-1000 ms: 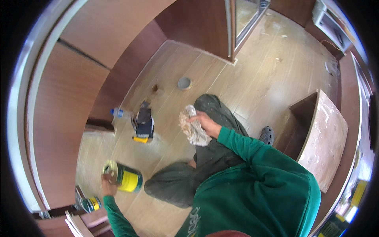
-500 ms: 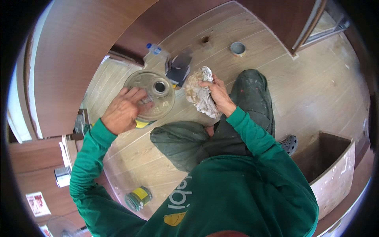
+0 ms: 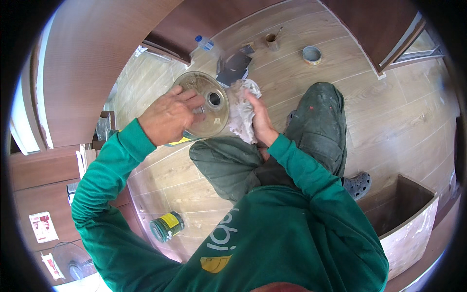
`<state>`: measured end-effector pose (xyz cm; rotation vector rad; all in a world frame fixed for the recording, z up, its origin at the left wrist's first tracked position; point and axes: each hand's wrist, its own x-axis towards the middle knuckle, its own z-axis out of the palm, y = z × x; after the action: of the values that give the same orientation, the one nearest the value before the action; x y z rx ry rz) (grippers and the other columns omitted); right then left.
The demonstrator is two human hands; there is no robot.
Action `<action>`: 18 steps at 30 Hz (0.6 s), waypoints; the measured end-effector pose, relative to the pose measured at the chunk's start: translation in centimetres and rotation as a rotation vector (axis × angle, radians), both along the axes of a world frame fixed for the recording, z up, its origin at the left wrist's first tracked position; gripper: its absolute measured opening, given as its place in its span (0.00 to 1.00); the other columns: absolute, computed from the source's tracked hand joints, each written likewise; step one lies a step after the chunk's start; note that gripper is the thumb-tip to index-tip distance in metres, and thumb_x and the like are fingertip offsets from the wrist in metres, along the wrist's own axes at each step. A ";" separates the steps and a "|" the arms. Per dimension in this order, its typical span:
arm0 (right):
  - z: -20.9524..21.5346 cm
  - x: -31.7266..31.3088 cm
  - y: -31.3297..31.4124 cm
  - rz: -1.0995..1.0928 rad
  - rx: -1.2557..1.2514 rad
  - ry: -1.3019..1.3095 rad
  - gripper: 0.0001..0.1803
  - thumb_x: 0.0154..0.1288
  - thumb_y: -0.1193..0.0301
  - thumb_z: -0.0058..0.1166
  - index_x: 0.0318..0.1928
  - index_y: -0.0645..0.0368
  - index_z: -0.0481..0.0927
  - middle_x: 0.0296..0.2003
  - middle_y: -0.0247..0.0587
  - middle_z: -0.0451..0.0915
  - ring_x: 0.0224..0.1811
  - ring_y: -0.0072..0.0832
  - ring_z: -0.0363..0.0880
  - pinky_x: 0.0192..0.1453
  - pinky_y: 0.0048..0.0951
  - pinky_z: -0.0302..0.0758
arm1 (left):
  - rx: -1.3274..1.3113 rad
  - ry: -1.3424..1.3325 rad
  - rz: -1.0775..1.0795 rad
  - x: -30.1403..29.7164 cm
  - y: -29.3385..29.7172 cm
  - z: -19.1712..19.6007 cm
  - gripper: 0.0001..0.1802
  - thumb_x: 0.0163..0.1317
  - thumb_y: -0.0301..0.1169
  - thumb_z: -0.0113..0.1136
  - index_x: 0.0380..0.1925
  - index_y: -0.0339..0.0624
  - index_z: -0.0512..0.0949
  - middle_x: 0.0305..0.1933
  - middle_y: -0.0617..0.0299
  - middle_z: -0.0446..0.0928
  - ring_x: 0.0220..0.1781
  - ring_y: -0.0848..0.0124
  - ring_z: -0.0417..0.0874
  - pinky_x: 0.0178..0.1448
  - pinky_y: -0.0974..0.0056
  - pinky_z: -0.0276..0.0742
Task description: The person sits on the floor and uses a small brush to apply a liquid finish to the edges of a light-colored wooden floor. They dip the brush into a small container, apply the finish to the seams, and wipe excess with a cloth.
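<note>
A large round metal can [image 3: 214,120] with a dark spout opening in its top stands in front of me, left of centre. My left hand [image 3: 171,113] lies over the top, its fingers bent around the can's small handle beside the spout. My right hand [image 3: 261,118] is closed on a crumpled whitish rag [image 3: 242,108] stained brown. The rag is up against the can's right side, or very close to it. Part of the can's yellow label shows low down under my left wrist.
Dark sandpaper sheets [image 3: 235,68], a water bottle [image 3: 204,43], a cup with a stick [image 3: 271,42] and a small open tin [image 3: 312,55] are beyond the can. A green-yellow tin [image 3: 167,227] lies lower left. An open drawer box [image 3: 396,214] sits right, near a grey clog [image 3: 357,185].
My right hand has brought the rag leftward to the can's side. My left hand stays on the can's top. The whole view has shifted a little.
</note>
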<state>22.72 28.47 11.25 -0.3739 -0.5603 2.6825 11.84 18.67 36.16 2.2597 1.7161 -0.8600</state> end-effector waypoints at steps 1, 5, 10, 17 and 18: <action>0.3 0.4 0.1 0.016 -0.071 0.020 0.30 0.75 0.50 0.50 0.63 0.62 0.76 0.55 0.43 0.82 0.55 0.32 0.83 0.59 0.35 0.80 | 0.002 -0.006 0.000 -0.2 -0.2 -0.2 0.28 0.39 0.25 0.67 0.48 0.47 0.87 0.55 0.60 0.77 0.61 0.63 0.74 0.62 0.57 0.67; 0.3 0.8 0.0 0.034 -0.096 0.055 0.33 0.77 0.48 0.46 0.66 0.63 0.74 0.57 0.44 0.81 0.54 0.32 0.83 0.58 0.38 0.81 | -0.009 -0.013 0.038 -1.0 -0.7 -0.8 0.27 0.40 0.24 0.66 0.47 0.47 0.88 0.52 0.60 0.76 0.59 0.63 0.74 0.61 0.57 0.67; -0.7 -0.7 -1.8 -0.233 0.219 -0.001 0.28 0.78 0.51 0.44 0.62 0.62 0.76 0.47 0.42 0.83 0.42 0.29 0.84 0.46 0.30 0.80 | 0.002 -0.053 0.028 -0.9 -0.2 -0.8 0.26 0.42 0.23 0.64 0.47 0.47 0.88 0.48 0.60 0.76 0.57 0.63 0.74 0.59 0.57 0.67; 0.3 0.4 0.2 -0.131 -0.255 0.030 0.27 0.67 0.57 0.53 0.58 0.63 0.79 0.48 0.45 0.85 0.49 0.38 0.85 0.58 0.40 0.80 | -0.023 -0.050 0.045 -0.9 -0.6 -0.9 0.28 0.40 0.23 0.65 0.48 0.48 0.87 0.49 0.61 0.76 0.57 0.63 0.74 0.59 0.58 0.66; -0.8 0.6 1.3 -0.118 -0.291 0.011 0.27 0.65 0.57 0.53 0.59 0.63 0.78 0.49 0.46 0.85 0.50 0.39 0.85 0.59 0.42 0.80 | -0.032 -0.054 0.056 -0.8 -0.5 -0.9 0.29 0.40 0.23 0.65 0.49 0.48 0.87 0.49 0.61 0.76 0.57 0.63 0.74 0.60 0.58 0.66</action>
<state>23.30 29.76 10.50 -0.4555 -0.1379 2.6508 10.99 18.19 35.27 2.1834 1.7207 -0.8016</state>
